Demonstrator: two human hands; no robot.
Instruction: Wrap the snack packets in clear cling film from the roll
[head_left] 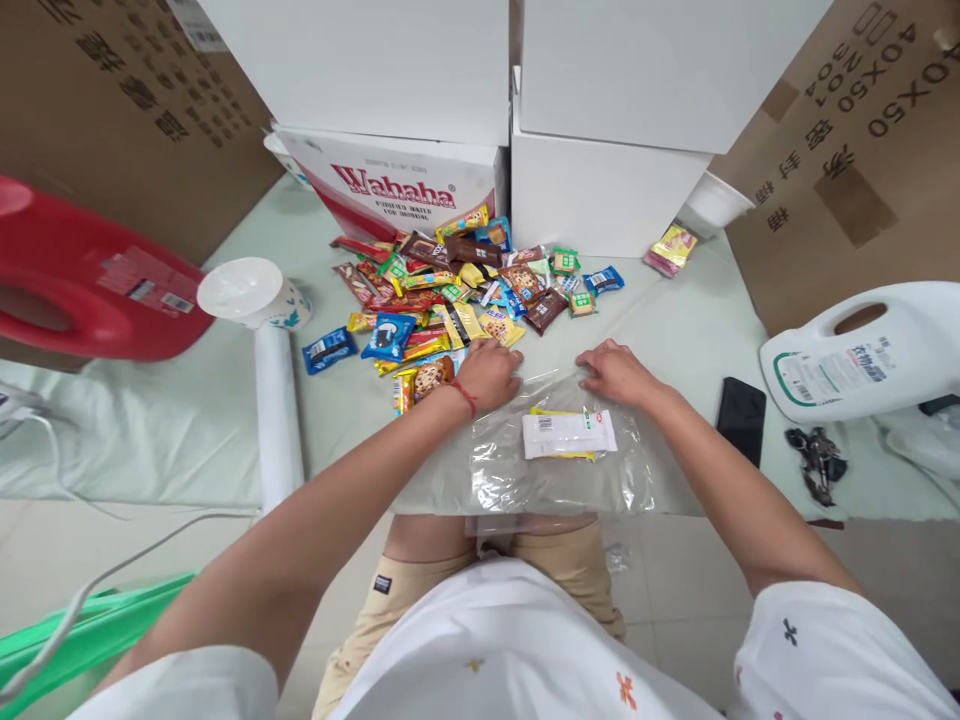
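Note:
A clear plastic bag (495, 475) lies flat at the table's front edge, its lower end hanging a little over it. My left hand (489, 375) is closed at the bag's upper left edge, close to the snack pile. At the upper right edge, my right hand (619, 372) has its fingers curled and pinching the film. A white packet (568, 434) with a barcode shows through the bag, with a yellow packet partly hidden under it. Just beyond my left hand are wrapped snacks: a cookie packet (433, 377), a blue packet (388, 336) and a yellow packet (463, 324).
Behind the pile stand a Wahaba carton (397, 185) and white boxes (600, 195). To the left are a red jug (97, 270), a paper cup (251, 292) and a white roll (277, 420). On the right lie a phone (741, 420), keys (816, 462) and a white detergent bottle (870, 350).

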